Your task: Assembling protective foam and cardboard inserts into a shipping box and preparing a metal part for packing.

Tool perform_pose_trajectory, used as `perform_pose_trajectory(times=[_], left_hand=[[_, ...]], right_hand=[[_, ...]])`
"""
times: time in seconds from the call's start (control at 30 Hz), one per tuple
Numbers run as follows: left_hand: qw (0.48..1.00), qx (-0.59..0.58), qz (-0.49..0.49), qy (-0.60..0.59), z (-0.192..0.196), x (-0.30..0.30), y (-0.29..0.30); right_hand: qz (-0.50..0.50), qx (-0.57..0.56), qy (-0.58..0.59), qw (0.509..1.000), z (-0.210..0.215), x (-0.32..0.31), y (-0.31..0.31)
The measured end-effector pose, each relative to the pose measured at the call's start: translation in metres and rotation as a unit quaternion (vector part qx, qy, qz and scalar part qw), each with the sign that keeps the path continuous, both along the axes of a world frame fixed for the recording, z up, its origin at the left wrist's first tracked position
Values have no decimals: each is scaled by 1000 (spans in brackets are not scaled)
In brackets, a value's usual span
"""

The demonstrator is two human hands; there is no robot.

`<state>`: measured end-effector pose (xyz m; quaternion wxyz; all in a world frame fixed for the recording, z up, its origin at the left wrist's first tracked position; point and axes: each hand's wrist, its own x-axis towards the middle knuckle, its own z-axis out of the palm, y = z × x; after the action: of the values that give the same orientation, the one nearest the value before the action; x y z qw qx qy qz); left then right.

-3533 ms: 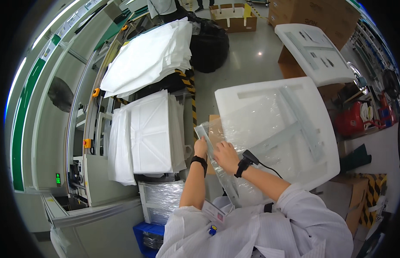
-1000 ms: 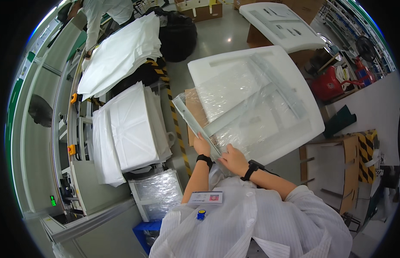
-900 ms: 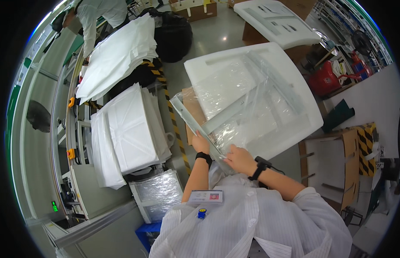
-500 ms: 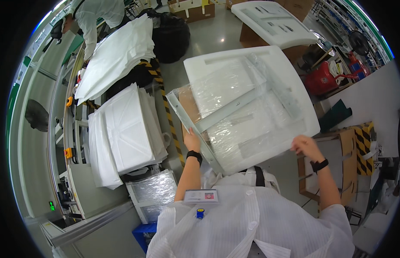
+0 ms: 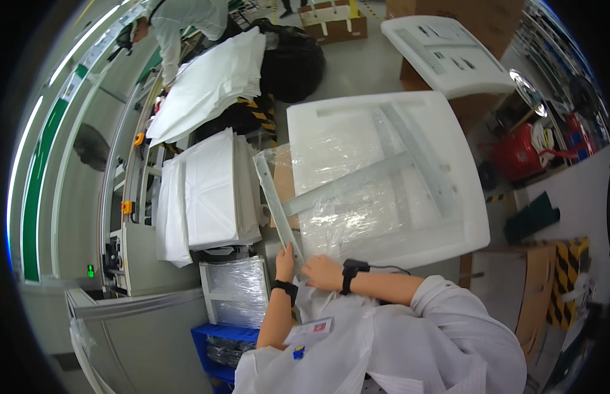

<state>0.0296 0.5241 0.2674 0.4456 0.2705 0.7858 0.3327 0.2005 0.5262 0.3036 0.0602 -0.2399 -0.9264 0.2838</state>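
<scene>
A pale metal H-shaped bracket (image 5: 357, 181) in clear plastic film lies across a white foam block (image 5: 463, 197). The near end of its left bar (image 5: 271, 190) hangs past the block's edge. My left hand (image 5: 285, 264) is closed around that near end. My right hand (image 5: 323, 272) is beside it, its fingers curled against the bar's near end at the film (image 5: 324, 240). What lies between the right fingers is hidden. Brown cardboard (image 5: 284, 172) shows under the film, beside the block's left edge.
Stacked white foam sheets (image 5: 213, 190) and more white sheets (image 5: 213, 85) stand left, near a person in white (image 5: 187, 23). Film-wrapped frames (image 5: 236, 292) sit by a blue crate (image 5: 203, 341). Far right is another foam block (image 5: 449, 52); a cardboard box (image 5: 531, 295) stands near right.
My right hand has crossed left from the block's right corner to the bracket's near end. My left hand has slid down the bar toward me. The view has shifted.
</scene>
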Motion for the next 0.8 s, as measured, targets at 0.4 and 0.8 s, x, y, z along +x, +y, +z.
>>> perform_pose_trajectory(times=[0.4,0.8], left_hand=[[941,54,-59,330,-29,-24,-13],[915,66,-134,375,-24,-89,62]], right_hand=[[31,-121,-143,982,65,109,-31],[-491,193,-245,813,179,603,66]])
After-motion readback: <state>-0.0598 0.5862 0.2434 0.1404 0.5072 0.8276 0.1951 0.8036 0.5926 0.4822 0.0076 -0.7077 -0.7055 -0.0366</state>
